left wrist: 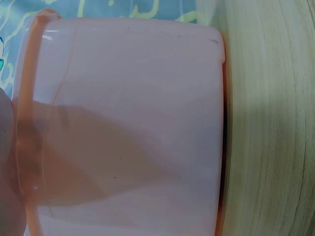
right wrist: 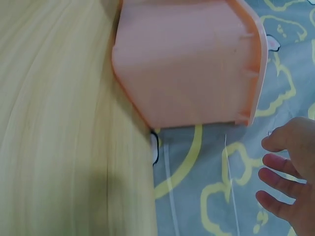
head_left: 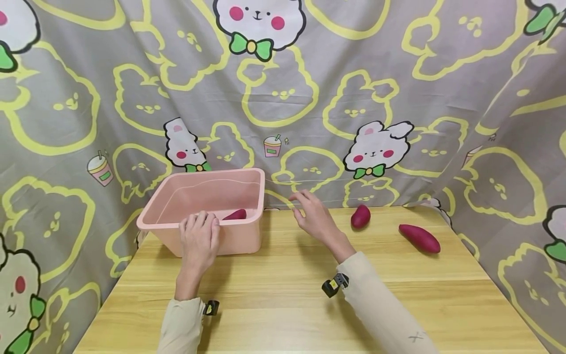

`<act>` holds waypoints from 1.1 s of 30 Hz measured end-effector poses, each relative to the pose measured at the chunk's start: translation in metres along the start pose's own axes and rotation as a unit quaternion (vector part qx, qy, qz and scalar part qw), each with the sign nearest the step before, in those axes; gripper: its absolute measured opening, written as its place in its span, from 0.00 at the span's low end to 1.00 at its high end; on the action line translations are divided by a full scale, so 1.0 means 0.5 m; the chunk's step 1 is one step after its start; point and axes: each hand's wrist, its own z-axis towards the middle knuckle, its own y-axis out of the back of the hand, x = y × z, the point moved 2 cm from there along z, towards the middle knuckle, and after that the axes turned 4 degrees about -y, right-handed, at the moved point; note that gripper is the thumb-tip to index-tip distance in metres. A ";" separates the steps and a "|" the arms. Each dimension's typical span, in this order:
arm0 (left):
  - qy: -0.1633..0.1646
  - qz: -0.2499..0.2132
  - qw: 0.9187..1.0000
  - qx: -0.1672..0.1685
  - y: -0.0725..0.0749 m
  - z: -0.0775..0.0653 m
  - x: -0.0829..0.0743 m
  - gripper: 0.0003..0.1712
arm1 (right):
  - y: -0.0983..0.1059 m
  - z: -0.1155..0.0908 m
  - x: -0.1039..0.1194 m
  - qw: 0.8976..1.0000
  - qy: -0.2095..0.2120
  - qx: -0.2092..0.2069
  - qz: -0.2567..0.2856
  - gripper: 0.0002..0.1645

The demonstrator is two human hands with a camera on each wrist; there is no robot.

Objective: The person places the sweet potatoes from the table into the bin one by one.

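A pink plastic bin (head_left: 234,236) stands at the left of the table, with part of a purple sweet potato (head_left: 236,215) showing inside it. My left hand (head_left: 199,238) grips the bin's near rim, its fingers bent over the edge. In the left wrist view the bin's outer wall (left wrist: 147,98) fills most of the picture. To the right of the bin, my right hand (head_left: 315,216) is held above the table with nothing in it; its fingers (right wrist: 280,182) are spread and slightly bent. A short, rounded sweet potato (head_left: 360,217) lies beyond it on the right, and a longer sweet potato (head_left: 420,239) farther right.
The wooden table (head_left: 283,305) ends at the back against a grey patterned curtain (head_left: 300,108), which also hangs along both sides. Each sleeve carries a small black wrist camera (head_left: 334,285).
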 end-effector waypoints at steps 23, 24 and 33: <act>0.003 0.005 1.000 0.006 0.000 -0.001 -0.001 0.18 | 0.046 -0.036 -0.128 0.995 -0.088 -0.038 0.001 0.19; 0.004 0.005 1.000 0.005 0.000 -0.001 -0.001 0.18 | 0.048 -0.037 -0.133 0.995 -0.091 -0.040 0.001 0.19; 0.004 0.007 1.000 0.007 0.000 -0.002 0.000 0.18 | 0.058 -0.053 -0.169 0.990 -0.133 -0.047 -0.025 0.21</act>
